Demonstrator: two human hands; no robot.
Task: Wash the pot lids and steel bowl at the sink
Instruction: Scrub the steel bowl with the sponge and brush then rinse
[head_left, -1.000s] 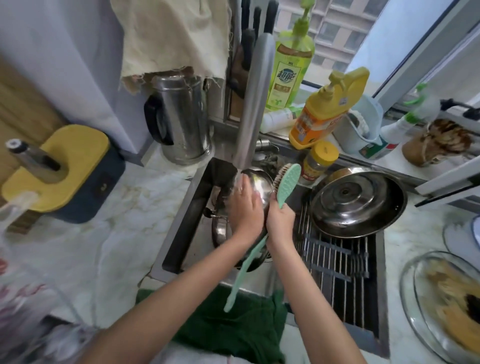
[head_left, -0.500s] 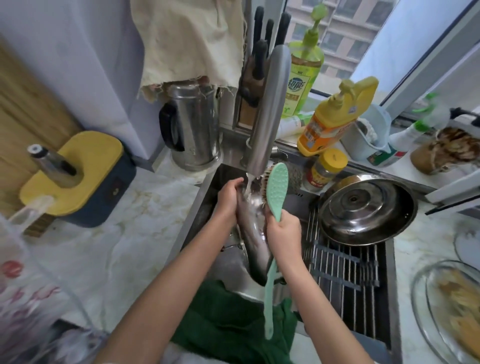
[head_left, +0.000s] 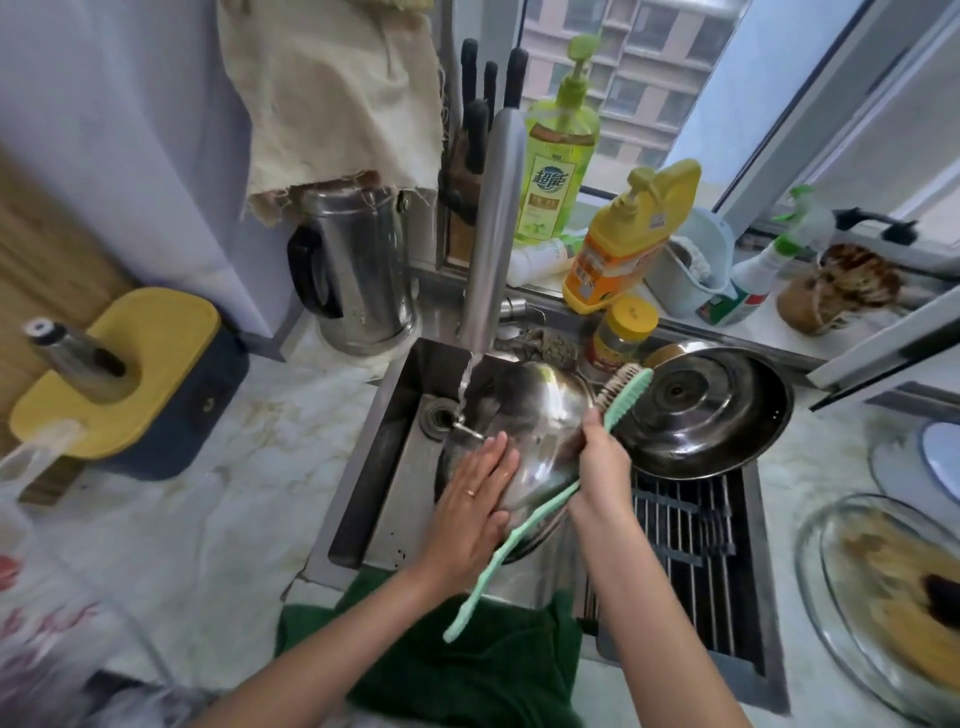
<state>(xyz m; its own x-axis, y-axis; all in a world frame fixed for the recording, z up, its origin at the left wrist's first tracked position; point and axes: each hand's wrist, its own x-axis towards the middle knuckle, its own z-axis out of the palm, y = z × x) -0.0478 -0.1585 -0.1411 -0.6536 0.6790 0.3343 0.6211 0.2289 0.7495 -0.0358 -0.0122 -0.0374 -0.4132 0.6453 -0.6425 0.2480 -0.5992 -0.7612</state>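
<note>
A domed steel bowl (head_left: 535, 415) lies bottom-up in the sink (head_left: 395, 405), under water running from the tall steel tap (head_left: 493, 228). My left hand (head_left: 475, 499) presses flat on its near side, fingers together and stretched out. My right hand (head_left: 602, 467) grips the bowl's right edge together with a long mint-green brush (head_left: 524, 525), whose bristle head points up to the right. A steel pot lid (head_left: 680, 395) rests inside a dark steel pan (head_left: 758, 431) on the drying rack to the right.
A black drying rack (head_left: 691, 551) fills the sink's right half. A green cloth (head_left: 467, 660) hangs over the front edge. Soap bottles (head_left: 561, 150) and a small jar (head_left: 621, 332) line the windowsill, with a steel kettle (head_left: 358, 270) at left. A glass dish (head_left: 883, 603) sits far right.
The bowl has turned from standing on edge to lying dome-up under the water. My left hand moved from its far rim to flat on its near side. The brush now slants rightwards.
</note>
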